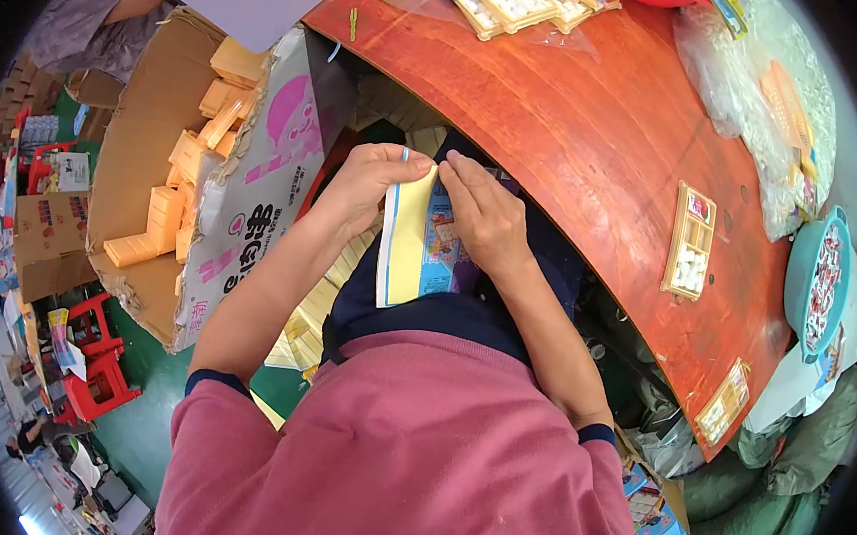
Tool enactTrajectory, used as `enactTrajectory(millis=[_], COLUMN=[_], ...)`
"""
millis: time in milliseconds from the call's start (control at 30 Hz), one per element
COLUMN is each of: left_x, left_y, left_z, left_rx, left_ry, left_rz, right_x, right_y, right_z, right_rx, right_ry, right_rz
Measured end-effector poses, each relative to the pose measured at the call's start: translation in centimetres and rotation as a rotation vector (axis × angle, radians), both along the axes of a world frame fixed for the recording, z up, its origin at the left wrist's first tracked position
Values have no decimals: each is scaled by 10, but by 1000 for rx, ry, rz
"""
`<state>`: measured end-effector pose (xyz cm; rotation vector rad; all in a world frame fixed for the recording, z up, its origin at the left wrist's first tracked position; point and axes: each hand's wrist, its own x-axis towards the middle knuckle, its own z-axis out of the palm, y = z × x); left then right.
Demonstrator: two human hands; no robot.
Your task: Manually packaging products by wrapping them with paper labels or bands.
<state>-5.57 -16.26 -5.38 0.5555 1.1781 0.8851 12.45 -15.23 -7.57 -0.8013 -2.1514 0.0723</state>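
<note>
Over my lap I hold a printed card (406,241), with a yellow panel, a blue-and-white edge and a colourful blue part on its right. My left hand (373,186) pinches its top left corner between thumb and fingers. From the right, my right hand (489,215) has its fingers together and pressed against the upper part of the card, covering some of it. Whether the card is one sheet or several I cannot tell.
A red-brown table (577,139) curves along the right, bearing a compartment tray (690,240) with white pieces, more trays (516,3) and a teal basin (813,284) of small wrapped packets. At left stands a cardboard box (137,168) of orange plastic trays (164,219). Red stools (100,389) stand beyond.
</note>
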Motion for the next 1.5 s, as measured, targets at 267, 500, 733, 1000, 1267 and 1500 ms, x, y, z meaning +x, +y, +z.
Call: enactTrajectory(millis=[267, 500, 733, 1000, 1267, 1500], left_x=[-1, 0, 27, 185, 256, 265], left_y=[2, 10, 9, 31, 78, 88], left_z=[-2, -13, 25, 72, 33, 24], left_rx=[-32, 658, 1214, 354, 421, 491], left_ry=[-21, 981, 1649, -168, 125, 301], left_rz=[39, -133, -189, -372, -415, -435], right_x=[-2, 91, 208, 279, 305, 311], right_y=[5, -72, -100, -33, 17, 28], right_z=[2, 52, 137, 117, 76, 64], right_rx=[-101, -261, -689, -815, -849, -839], right_ry=[123, -19, 985, 1068, 941, 635], right_rz=[-8, 266, -423, -424, -575, -779])
